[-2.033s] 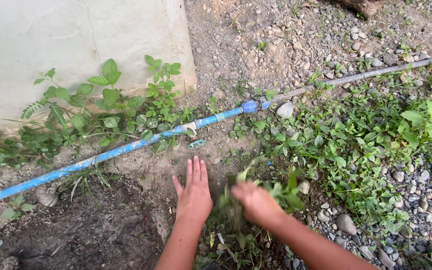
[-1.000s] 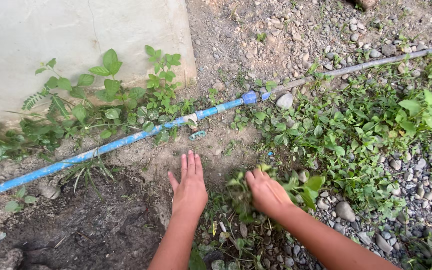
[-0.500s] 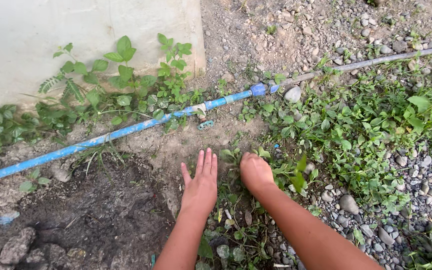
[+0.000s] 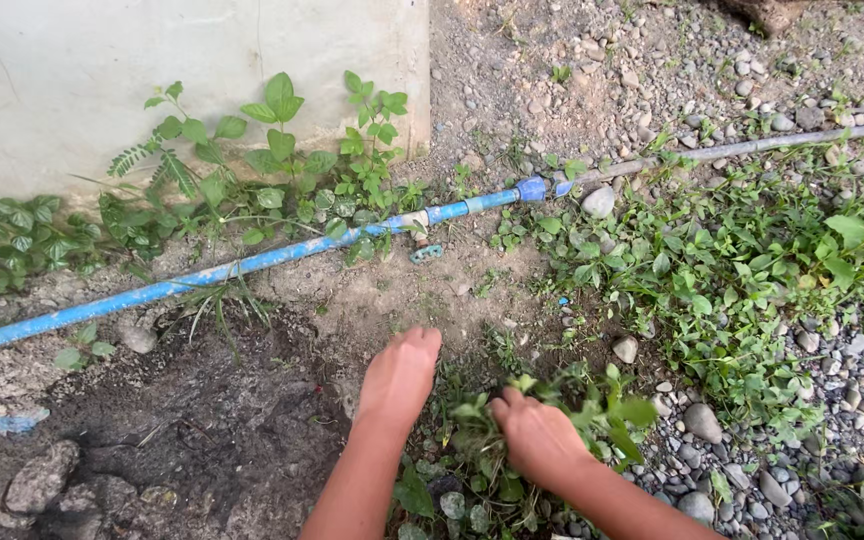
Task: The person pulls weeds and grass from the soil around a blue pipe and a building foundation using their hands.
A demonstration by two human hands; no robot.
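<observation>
No packages, labels or signs in view; the only made things are a pale plaster wall (image 4: 152,70) at upper left and a blue plastic pipe (image 4: 252,265) lying slantwise across the ground at its foot, joined by a blue coupling (image 4: 530,188) to a thinner grey pipe (image 4: 752,148) that carries on to the right edge. A small greenish scrap (image 4: 426,253) lies on the dirt just below the blue pipe. Ground: damp dark soil (image 4: 182,430) at lower left, drier tan dirt in the middle, rounded grey gravel (image 4: 852,400) to the right and top. Leafy weeds along the wall (image 4: 272,160); a low creeping mat of weeds (image 4: 732,270) over the gravel. Left hand (image 4: 399,378) rests knuckles up on the bare dirt, fingers curled under, at the near edge of a clump of small green weeds (image 4: 472,440); whether it holds any stems cannot be told. Right hand (image 4: 537,435) is closed in a fist around the weed clump, leaves (image 4: 624,410) sticking out past the knuckles on the right side and stems between the two hands. The clump sits at bottom centre, well apart from the pipe, between the dark soil and the gravel.
</observation>
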